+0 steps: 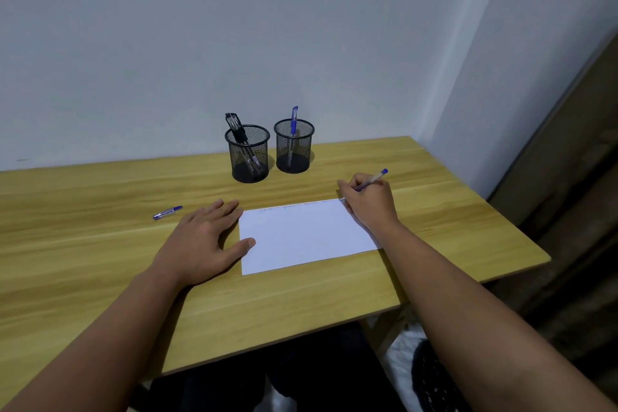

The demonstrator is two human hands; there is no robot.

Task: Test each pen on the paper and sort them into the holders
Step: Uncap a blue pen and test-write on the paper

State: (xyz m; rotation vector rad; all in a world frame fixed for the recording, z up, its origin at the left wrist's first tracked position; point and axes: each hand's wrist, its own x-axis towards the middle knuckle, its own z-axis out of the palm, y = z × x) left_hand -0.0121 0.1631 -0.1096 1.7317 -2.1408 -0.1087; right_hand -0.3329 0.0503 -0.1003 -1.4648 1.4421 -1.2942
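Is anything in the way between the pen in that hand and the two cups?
Nothing visible. The right hand holds the pen at the paper's far corner, and only bare table lies between it and the two holders.

**Item count**

Holders: 2, left mesh holder [247,153] and right mesh holder [294,145].
Paper [302,236]: 1 sheet.
Pens: black pens [238,131] in the left holder, looks like 2 or 3, overlapping; blue pen in right holder [293,125]: 1; held blue pen [373,180]: 1.
Loose blue cap [167,212]: 1.
Hands: 2, left hand [204,237] and right hand [369,202].

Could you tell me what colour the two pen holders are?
Black mesh, both holders, seen in the head view.
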